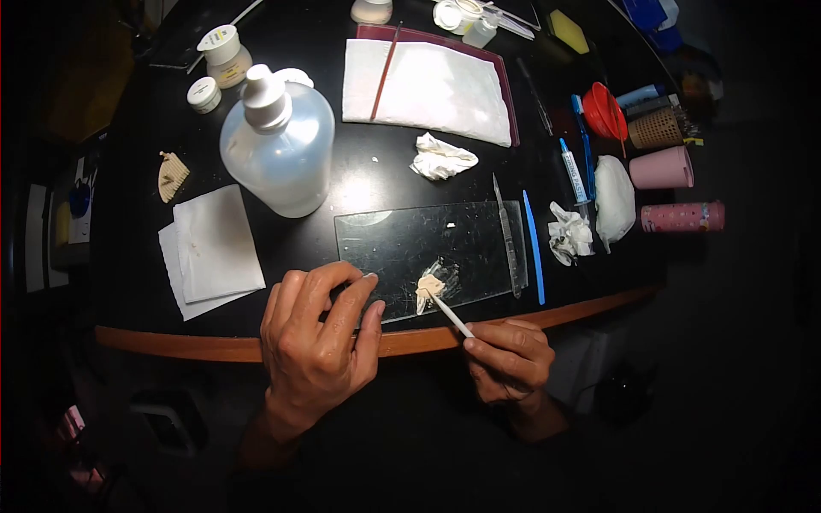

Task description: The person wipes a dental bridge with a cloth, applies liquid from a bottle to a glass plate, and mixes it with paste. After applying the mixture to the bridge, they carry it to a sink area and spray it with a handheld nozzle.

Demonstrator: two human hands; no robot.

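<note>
A glass slab [402, 239] lies near the table's front edge, with a small mound of beige paste [428, 288] smeared on it. My right hand [511, 359] pinches a thin white stick [453, 317], whose tip touches the paste. At the slab's front left corner rests my left hand [321, 338], its fingers bent and apart with nothing between them. A metal spatula [509, 244] lies over the slab's right side, and a blue stick [534, 248] is just to the right of it.
Behind my left hand stand a large clear bottle [286, 162] and folded white paper [221, 244]. A white cloth [428, 90] with a brush [386, 73] lies at the back. Crumpled tissue [570, 232], a paste tube [573, 171] and a pink cup [663, 168] are on the right.
</note>
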